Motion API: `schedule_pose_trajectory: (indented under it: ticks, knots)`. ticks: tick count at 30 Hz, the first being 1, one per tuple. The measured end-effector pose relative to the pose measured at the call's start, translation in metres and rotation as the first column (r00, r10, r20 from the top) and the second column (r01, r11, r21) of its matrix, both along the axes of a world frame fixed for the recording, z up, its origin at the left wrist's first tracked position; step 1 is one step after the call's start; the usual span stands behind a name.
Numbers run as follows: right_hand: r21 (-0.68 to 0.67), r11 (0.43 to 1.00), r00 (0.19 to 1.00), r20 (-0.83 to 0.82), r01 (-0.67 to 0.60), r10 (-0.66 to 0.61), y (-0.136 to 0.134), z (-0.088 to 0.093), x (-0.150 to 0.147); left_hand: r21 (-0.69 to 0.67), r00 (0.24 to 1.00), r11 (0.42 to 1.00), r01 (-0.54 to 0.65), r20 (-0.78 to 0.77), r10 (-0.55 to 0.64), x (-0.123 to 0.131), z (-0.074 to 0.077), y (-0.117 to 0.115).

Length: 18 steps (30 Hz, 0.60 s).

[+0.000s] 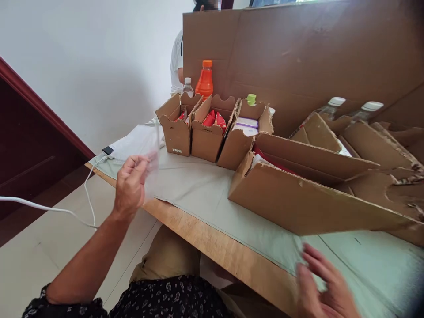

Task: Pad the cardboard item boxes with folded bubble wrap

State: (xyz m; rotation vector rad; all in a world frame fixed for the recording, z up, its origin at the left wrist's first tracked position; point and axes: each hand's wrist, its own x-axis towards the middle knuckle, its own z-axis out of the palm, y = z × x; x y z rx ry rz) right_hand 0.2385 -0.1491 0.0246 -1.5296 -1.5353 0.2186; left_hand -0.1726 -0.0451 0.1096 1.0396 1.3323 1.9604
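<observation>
A tall sheet of brown corrugated cardboard (298, 57) was seen standing along the far edge of a wooden table (212, 243), which was covered with a pale green cloth (205, 190). Behind the sheet, part of another person in a white top (176, 59) was visible. A long, shallow brown cardboard tray (308, 203) was laid near the table's right side, its long axis running from the middle of the table toward the right edge. Three small open brown cardboard boxes (207, 132) were lined up toward the far left corner, with red packets and white packets inside, and an orange plastic bottle (204, 79) stood behind them.

A thin, clear plastic bag (150, 145) was held up above the table's left near edge, pinched by its lower part in the fingers of the left hand (130, 185), so it hung just ahead of that hand and well to the left of the other. The right hand (319, 282) was blurred, open with fingers spread, grasping nothing, hovering at the near edge just before the long tray. The left hand was by far the nearer to the bag. A white cable (49, 207) trailed off the table's left edge.
</observation>
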Motion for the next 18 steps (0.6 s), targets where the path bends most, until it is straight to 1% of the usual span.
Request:
schedule_pose_trajectory:
  ticks: [1, 2, 3, 5, 7, 8, 9, 10, 11, 12, 13, 14, 16, 17, 18]
  knots:
    - [0.012, 0.996, 0.996, 0.023, -0.089, 0.089, -0.003, 0.002, -0.022, -0.014, 0.997, 0.999, 0.045, 0.062, -0.044, 0.016, -0.003, -0.011]
    - [-0.008, 0.978, 0.977, 0.037, -0.208, 0.208, -0.005, 0.003, -0.044, -0.042, 0.992, 0.996, 0.077, 0.108, -0.072, 0.033, -0.007, -0.022]
    - [-0.054, 0.948, 0.949, 0.024, -0.313, 0.314, -0.004, 0.003, -0.067, -0.081, 0.986, 0.991, 0.104, 0.137, -0.092, 0.050, -0.011, -0.033]
    - [-0.128, 0.878, 0.888, -0.071, -0.460, 0.455, 0.001, 0.002, -0.109, -0.174, 0.983, 0.970, 0.168, 0.106, -0.151, 0.085, -0.018, -0.055]
    - [-0.162, 0.811, 0.823, -0.205, -0.562, 0.529, 0.010, 0.000, -0.139, -0.245, 0.955, 0.926, 0.287, -0.007, -0.297, 0.115, -0.020, -0.080]
    - [-0.168, 0.796, 0.802, -0.282, -0.582, 0.527, 0.014, 0.000, -0.148, -0.270, 0.913, 0.887, 0.374, -0.058, -0.403, 0.127, -0.019, -0.093]
    - [-0.170, 0.803, 0.793, -0.366, -0.572, 0.487, 0.018, 0.000, -0.153, -0.284, 0.856, 0.842, 0.459, -0.112, -0.504, 0.135, -0.018, -0.105]
    - [-0.173, 0.825, 0.789, -0.448, -0.538, 0.420, 0.020, 0.000, -0.153, -0.284, 0.796, 0.802, 0.526, -0.168, -0.581, 0.140, -0.016, -0.115]
    - [-0.177, 0.852, 0.782, -0.518, -0.494, 0.346, 0.021, 0.002, -0.148, -0.266, 0.750, 0.780, 0.567, -0.226, -0.622, 0.140, -0.015, -0.122]
    - [-0.179, 0.874, 0.773, -0.568, -0.452, 0.284, 0.021, 0.004, -0.140, -0.232, 0.731, 0.784, 0.576, -0.283, -0.621, 0.136, -0.014, -0.126]
    - [-0.175, 0.886, 0.766, -0.590, -0.429, 0.254, 0.019, 0.008, -0.128, -0.186, 0.743, 0.813, 0.551, -0.334, -0.580, 0.129, -0.015, -0.125]
    - [-0.163, 0.888, 0.768, -0.584, -0.429, 0.263, 0.015, 0.013, -0.115, -0.141, 0.774, 0.854, 0.501, -0.369, -0.515, 0.120, -0.017, -0.121]
    - [-0.134, 0.860, 0.779, -0.510, -0.492, 0.366, 0.007, 0.025, -0.088, -0.078, 0.840, 0.921, 0.381, -0.388, -0.380, 0.098, -0.024, -0.102]
    - [-0.123, 0.835, 0.778, -0.454, -0.536, 0.433, 0.003, 0.032, -0.075, -0.084, 0.856, 0.935, 0.345, -0.380, -0.350, 0.088, -0.029, -0.090]
    - [-0.109, 0.811, 0.773, -0.395, -0.575, 0.495, 0.000, 0.040, -0.063, -0.087, 0.864, 0.936, 0.341, -0.362, -0.349, 0.080, -0.033, -0.077]
